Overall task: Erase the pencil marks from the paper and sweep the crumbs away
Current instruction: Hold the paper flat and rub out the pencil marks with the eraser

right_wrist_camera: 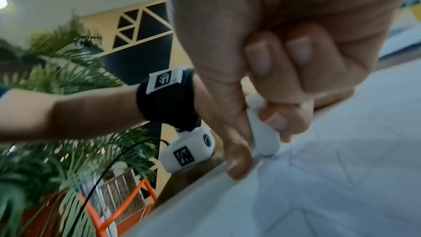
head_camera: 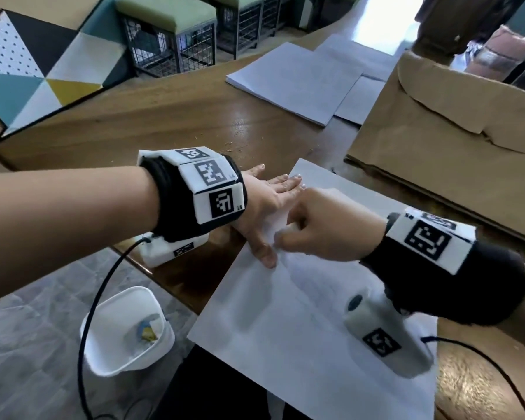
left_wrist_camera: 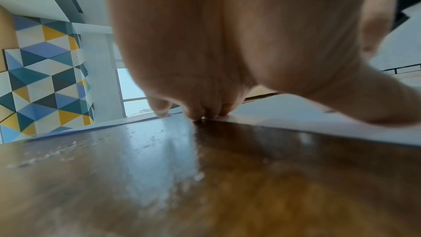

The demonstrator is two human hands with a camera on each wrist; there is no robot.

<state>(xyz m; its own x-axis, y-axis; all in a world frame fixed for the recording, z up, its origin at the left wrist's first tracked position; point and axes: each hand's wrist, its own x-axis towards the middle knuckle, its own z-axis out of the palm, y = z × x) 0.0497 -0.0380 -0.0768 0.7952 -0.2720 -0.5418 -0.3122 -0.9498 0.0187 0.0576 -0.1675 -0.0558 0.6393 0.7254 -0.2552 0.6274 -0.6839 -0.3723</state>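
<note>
- Wooden desk (head_camera: 170,122), glossy brown, fills the middle of the head view; a geometric-patterned panel (head_camera: 34,71) sits at upper left and a brown paper-covered box (head_camera: 443,140) at right.
- Paper (head_camera: 285,322): a white sheet lying flat on the desk at lower centre, one corner overhanging the near desk edge. Faint grey pencil marks (head_camera: 312,283) show near its middle; they are too pale to read.
- Left hand (head_camera: 264,204): fingers straight, palm down, pressed on the upper left edge of the paper with the fingertips reaching onto the bare desk. Judged purpose: to pin the sheet so it does not slide or buckle under rubbing.
- Right hand (head_camera: 322,228): its grip is narrow, thumb and curled fingers pinching a white eraser (right_wrist_camera: 262,132). The right wrist view shows the eraser's lower end touching the paper, just beside the left thumb.
- Step in hand, by judgement: erasing near the sheet's upper left edge; sweeping not yet begun.
- Crumbs (head_camera: 229,144): small pale specks lie on the desk beyond the left hand, in the upper middle of the frame.
- White bin (head_camera: 125,328) stands on the floor at lower left, below the desk edge; judged a likely place for swept crumbs.
- Stack of blank sheets (head_camera: 294,83) lies at upper centre, well apart from the work.
- Risk, by judgement: rubbing close to the free edge may crease the paper.
</note>
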